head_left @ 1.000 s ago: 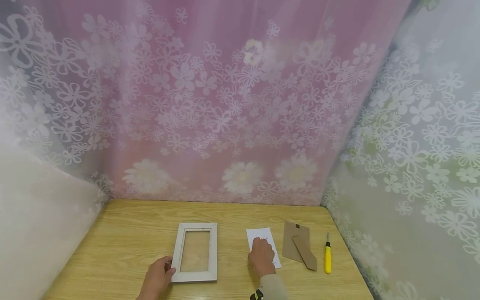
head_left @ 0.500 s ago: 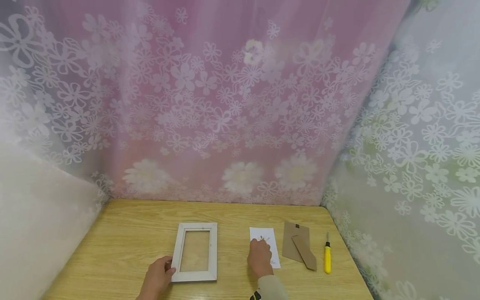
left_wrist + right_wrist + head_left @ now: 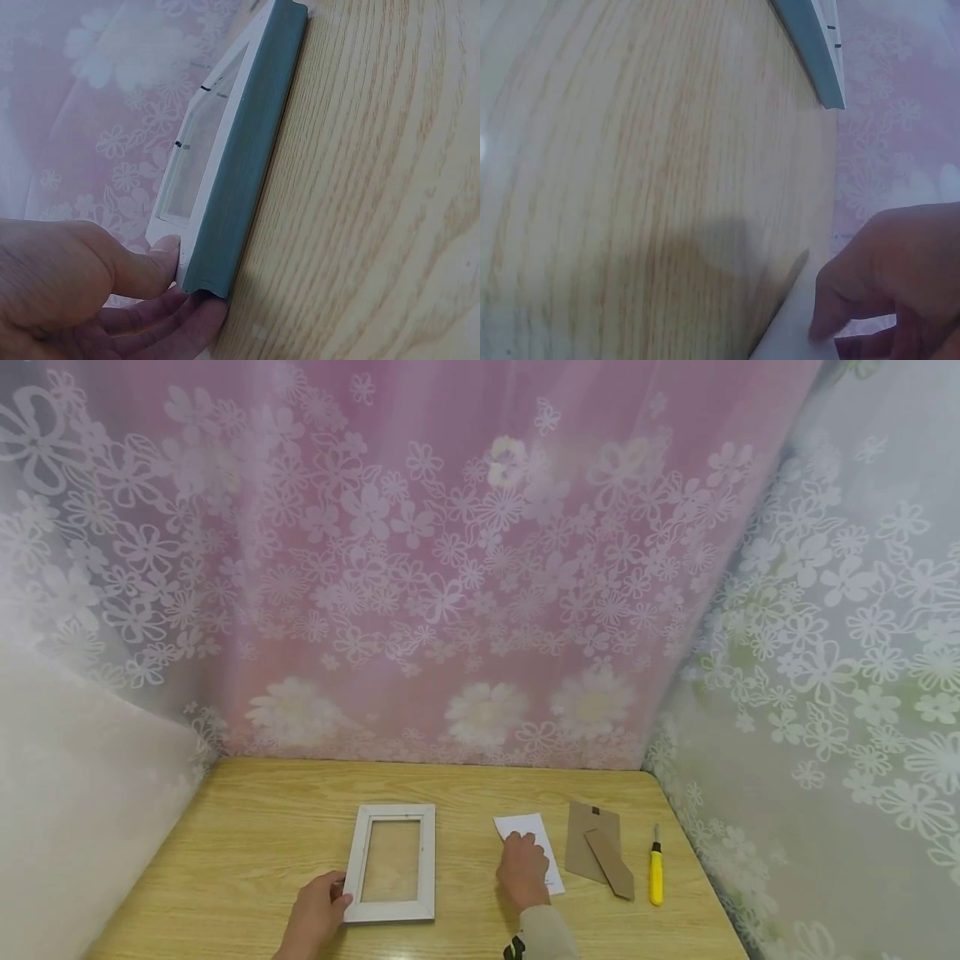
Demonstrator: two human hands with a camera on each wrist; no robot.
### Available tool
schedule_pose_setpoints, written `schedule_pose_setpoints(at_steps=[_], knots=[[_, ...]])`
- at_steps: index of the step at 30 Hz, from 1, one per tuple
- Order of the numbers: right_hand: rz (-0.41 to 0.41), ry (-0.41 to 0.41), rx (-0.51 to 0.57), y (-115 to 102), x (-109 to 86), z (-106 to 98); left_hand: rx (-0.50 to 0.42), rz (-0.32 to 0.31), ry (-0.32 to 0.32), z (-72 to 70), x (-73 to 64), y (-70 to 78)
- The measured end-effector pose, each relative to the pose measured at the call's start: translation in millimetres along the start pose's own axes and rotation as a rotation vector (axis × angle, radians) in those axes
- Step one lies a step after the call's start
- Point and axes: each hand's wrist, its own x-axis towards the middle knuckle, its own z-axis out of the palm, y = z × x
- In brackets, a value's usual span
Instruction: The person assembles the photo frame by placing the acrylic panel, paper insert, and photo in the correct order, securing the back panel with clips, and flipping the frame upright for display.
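A white picture frame (image 3: pixel 427 868) with a clear pane lies on the table, its side blue-green in the left wrist view. My left hand (image 3: pixel 313 912) grips its near left corner, thumb (image 3: pixel 161 262) on the face and fingers curled beneath. To the right, my right hand (image 3: pixel 523 870) holds a white paper card (image 3: pixel 551 868) with small print near its lower edge; the hand covers much of it. In the right wrist view the bent fingers are at the paper (image 3: pixel 791 330), whose edge stands slightly off the wood. Where the fingertips meet it is partly hidden.
A brown backing board (image 3: pixel 581 847) with an angled stand leg (image 3: pixel 609 864) lies right of the card. Beyond it is a yellow-handled screwdriver (image 3: pixel 656 877). Flowered curtains (image 3: pixel 480 610) enclose the wooden table (image 3: pixel 262 827) at the back and sides.
The card shifted right and showed its printed picture half a second ago, then tilted back left with its far left corner curling. My left hand and the frame have stayed put.
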Motion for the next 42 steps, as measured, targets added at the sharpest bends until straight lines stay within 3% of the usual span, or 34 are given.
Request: schedule_pose_setpoints(at_steps=[5,11,18,31,42], knots=[[0.024,0.002,0.008,3,3.9,-3,0.006,0.001,0.0,0.1,-0.3,-0.7],[0.022,-0.022,0.016,3,1.0,-22,0.001,0.001,0.014,1.2,-0.1,0.4],[0.023,-0.126,0.04,-2,0.0,-40,0.012,-0.015,0.002,2.2,0.1,-1.0],[0.009,-0.23,0.099,-17,-3.3,-65,0.004,-0.003,0.003,1.6,0.6,-0.3],[-0.074,-0.244,0.16,-30,-8.5,-81,0.003,0.012,0.011,1.3,-0.5,1.4]])
